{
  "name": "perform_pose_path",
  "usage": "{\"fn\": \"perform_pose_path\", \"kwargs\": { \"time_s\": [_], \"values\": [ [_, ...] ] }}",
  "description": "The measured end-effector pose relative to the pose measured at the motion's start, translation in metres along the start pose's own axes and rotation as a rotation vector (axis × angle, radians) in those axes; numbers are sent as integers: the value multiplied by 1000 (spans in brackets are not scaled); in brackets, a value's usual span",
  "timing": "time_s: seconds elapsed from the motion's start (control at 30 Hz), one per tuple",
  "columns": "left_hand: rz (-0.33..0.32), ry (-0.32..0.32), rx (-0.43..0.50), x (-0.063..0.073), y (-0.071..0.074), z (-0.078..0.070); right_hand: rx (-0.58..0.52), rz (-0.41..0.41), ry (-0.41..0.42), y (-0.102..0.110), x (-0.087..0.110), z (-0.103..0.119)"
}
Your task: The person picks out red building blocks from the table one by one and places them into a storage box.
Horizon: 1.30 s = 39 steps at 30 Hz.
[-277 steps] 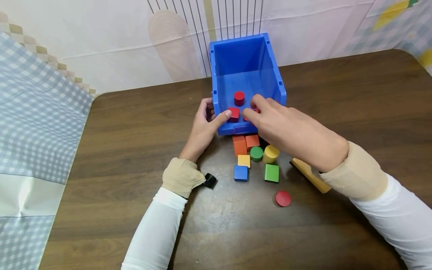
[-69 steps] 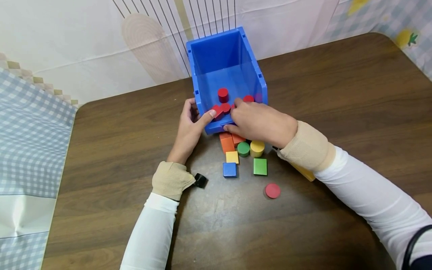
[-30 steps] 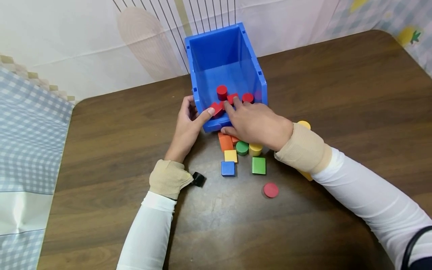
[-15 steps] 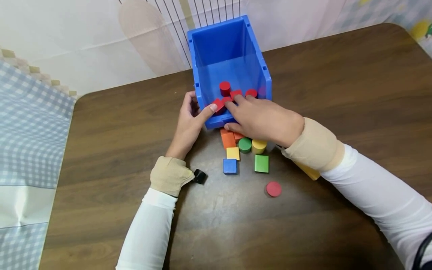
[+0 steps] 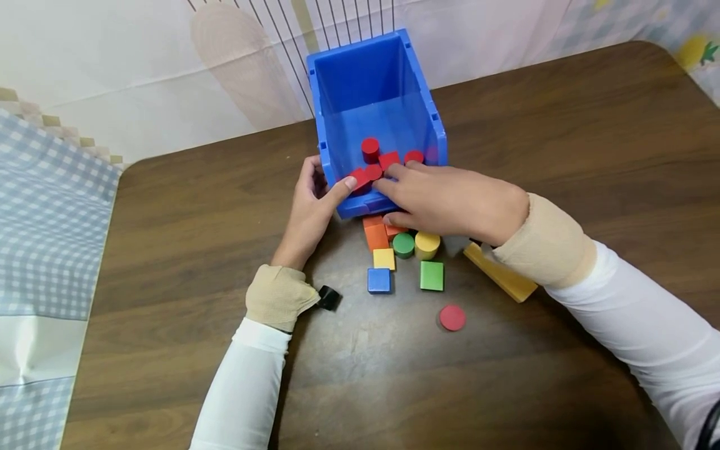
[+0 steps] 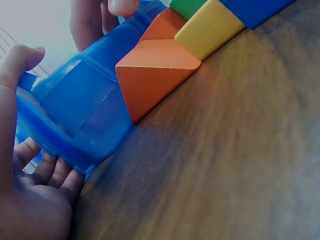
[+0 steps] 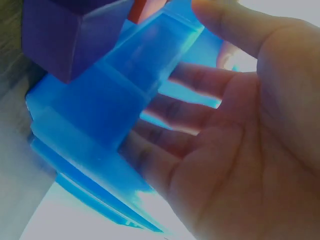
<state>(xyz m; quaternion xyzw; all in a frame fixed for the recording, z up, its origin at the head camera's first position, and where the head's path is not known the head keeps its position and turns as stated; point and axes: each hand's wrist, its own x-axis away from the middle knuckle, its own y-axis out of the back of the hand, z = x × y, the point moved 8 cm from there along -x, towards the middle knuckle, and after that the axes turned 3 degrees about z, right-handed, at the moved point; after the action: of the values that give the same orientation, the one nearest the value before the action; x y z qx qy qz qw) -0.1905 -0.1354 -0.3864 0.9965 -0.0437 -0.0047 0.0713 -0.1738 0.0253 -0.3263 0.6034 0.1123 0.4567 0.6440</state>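
Observation:
A blue open-front bin [image 5: 419, 106] stands at the back of the table with several red blocks near its front. My left hand [image 5: 309, 212] grips the left front corner, thumb over the rim near a red block [image 5: 358, 179] and fingers outside. My right hand [image 5: 455, 197] reaches over the low front wall, its fingers extended just in front of a red square block [image 5: 389, 160] and its thumb outside; no block shows in it. A red cylinder [image 5: 370, 150], a small round red block [image 5: 374, 172] and a red disc [image 5: 414, 157] lie nearby.
In front of the bin are orange blocks [image 5: 375, 234], a green cylinder [image 5: 403, 244], a yellow cylinder [image 5: 427, 244], and yellow [image 5: 384, 259], blue [image 5: 379, 280] and green [image 5: 432, 275] blocks. A red disc [image 5: 452, 317] lies nearer; a long yellow block [image 5: 500, 273] lies by the right wrist.
More red blocks show in the bin than at first. My right fingers, earlier down among them, have drawn back to the right, exposing the red square block. My left hand keeps its grip.

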Motion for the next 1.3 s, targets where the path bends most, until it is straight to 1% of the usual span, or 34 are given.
{"fn": "perform_pose_path", "kwargs": {
  "time_s": [0.17,0.43,0.67,0.9,1.07,1.3],
  "values": [
    [-6,-6,1,1,1,1,7,-6,19,3,5,3],
    [-7,-4,1,2,2,2,-12,-15,11,10,17,6],
    [-8,0,-6,0,2,0,-24,-1,22,17,22,5],
    [3,4,-5,-1,-2,1,-11,-19,45,21,31,6],
    [12,-7,7,-3,-6,2,-10,-20,52,21,36,7],
    [14,-16,15,-4,-6,4,29,-56,74,24,43,11]
  ]
}}
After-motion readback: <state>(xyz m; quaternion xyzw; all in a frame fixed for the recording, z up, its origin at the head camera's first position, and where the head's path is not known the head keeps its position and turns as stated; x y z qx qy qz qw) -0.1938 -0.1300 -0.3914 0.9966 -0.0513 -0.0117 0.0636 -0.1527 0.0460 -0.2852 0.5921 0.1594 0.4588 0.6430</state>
